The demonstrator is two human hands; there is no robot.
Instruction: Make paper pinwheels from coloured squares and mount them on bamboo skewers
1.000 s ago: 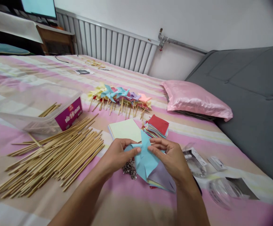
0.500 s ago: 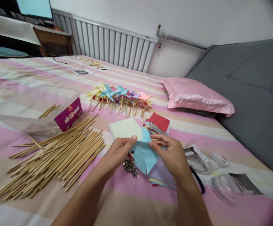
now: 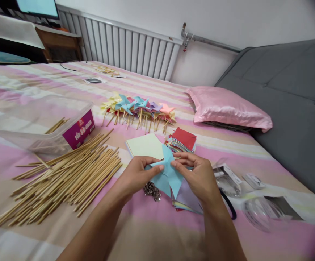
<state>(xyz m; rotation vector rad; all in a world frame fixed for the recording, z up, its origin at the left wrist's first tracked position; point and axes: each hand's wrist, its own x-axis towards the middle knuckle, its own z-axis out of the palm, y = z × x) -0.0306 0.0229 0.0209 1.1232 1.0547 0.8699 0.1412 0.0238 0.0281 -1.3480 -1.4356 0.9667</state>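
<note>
A light blue paper pinwheel [image 3: 169,177] is held up between both hands, its blades folded toward the middle. My left hand [image 3: 141,172] pinches it from the left, thumb near the centre. From the right, my right hand [image 3: 197,172] grips it with thumb in front and fingers behind. Below the pinwheel lies a small heap of metal pins [image 3: 152,191]. Purple and other coloured sheets [image 3: 188,197] are stacked under it. Behind the hands rest a pale paper stack [image 3: 146,145] and a stack of cut papers topped with red [image 3: 184,138].
Many wooden sticks [image 3: 65,177] spread at left beside a clear plastic box [image 3: 38,136]. Finished pinwheels [image 3: 139,107] lie in a row further back. On the right are clear packaging [image 3: 266,214], a dark band [image 3: 229,204] and a pink pillow [image 3: 230,107].
My left thumb has moved right, onto the middle of the pinwheel. The left fingers have shifted behind the paper. The view has tilted slightly.
</note>
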